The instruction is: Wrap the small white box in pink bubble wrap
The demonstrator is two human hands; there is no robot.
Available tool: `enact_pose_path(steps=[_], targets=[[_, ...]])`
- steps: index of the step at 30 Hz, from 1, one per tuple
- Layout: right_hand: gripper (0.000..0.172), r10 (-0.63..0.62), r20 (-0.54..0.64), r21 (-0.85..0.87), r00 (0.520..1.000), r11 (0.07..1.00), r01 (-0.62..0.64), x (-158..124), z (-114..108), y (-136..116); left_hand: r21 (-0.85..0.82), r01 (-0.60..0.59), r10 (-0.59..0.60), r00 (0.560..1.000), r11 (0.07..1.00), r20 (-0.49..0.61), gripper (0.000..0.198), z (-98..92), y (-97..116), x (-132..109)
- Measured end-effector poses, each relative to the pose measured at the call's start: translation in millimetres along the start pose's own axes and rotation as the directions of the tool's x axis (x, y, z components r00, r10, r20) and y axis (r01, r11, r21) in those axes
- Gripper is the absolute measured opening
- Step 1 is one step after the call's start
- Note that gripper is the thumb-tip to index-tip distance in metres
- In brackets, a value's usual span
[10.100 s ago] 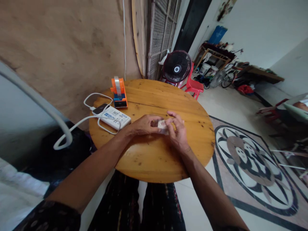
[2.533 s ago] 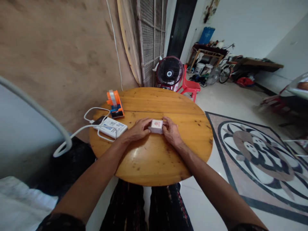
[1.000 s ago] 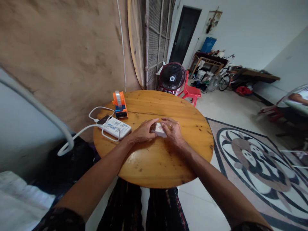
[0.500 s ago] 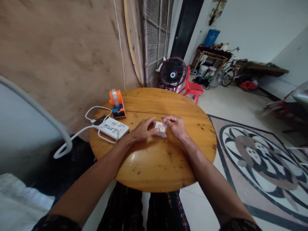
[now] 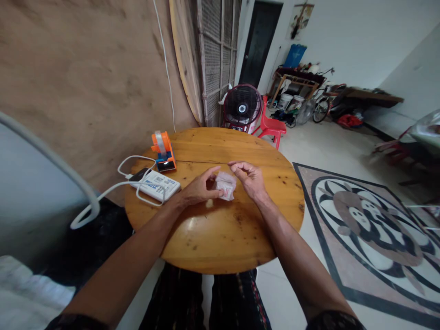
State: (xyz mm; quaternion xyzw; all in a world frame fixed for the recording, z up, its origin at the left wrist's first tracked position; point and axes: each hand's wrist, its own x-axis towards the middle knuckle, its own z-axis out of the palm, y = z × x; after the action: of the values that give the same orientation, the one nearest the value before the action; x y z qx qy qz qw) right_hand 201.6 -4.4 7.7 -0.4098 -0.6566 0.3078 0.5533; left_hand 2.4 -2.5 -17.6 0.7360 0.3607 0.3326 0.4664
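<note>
A small whitish packet [image 5: 227, 183], with reddish marks and what looks like clear, wrinkled plastic round it, is near the middle of the round wooden table. From its left side my left hand [image 5: 201, 187] holds it, thumb across the near edge and index finger raised along the far side. Just off the packet's upper right is my right hand [image 5: 250, 178]. Its thumb and index finger are pinched together; whatever may be between them is too small to make out.
On the wooden table [image 5: 220, 247], an orange and blue tape dispenser [image 5: 164, 153] stands at the back left. Nearer lies a white box-shaped device [image 5: 161, 185] with white cables and a dark phone-like object. Behind the table are a fan [image 5: 242, 107] and a red chair [image 5: 271, 123].
The packet's plastic now stands out more over its far side, and its reddish mark shows nearer to me. My right hand's fingertips have moved slightly up off the packet. The view has shifted a little.
</note>
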Motion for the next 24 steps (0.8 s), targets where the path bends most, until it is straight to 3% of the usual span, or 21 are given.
enact_pose_path(steps=[8,19,24], targets=[[0.021,0.002,-0.063,0.058,0.998,0.998,0.002,1.5,-5.3,-3.2,-0.079,-0.046,0.047,0.999,0.996,0.023,0.099,-1.3,-4.9,0.7],[0.019,0.051,-0.121,0.172,0.991,0.985,-0.03,3.1,-8.0,0.2,-0.227,0.062,-0.07,0.997,0.972,-0.028,0.059,-4.6,-0.8,-0.5],[0.012,0.062,-0.111,0.224,0.992,0.974,-0.036,1.9,-8.4,-3.4,-0.299,0.071,-0.064,0.997,0.952,0.033,0.045,-5.0,2.8,-0.5]])
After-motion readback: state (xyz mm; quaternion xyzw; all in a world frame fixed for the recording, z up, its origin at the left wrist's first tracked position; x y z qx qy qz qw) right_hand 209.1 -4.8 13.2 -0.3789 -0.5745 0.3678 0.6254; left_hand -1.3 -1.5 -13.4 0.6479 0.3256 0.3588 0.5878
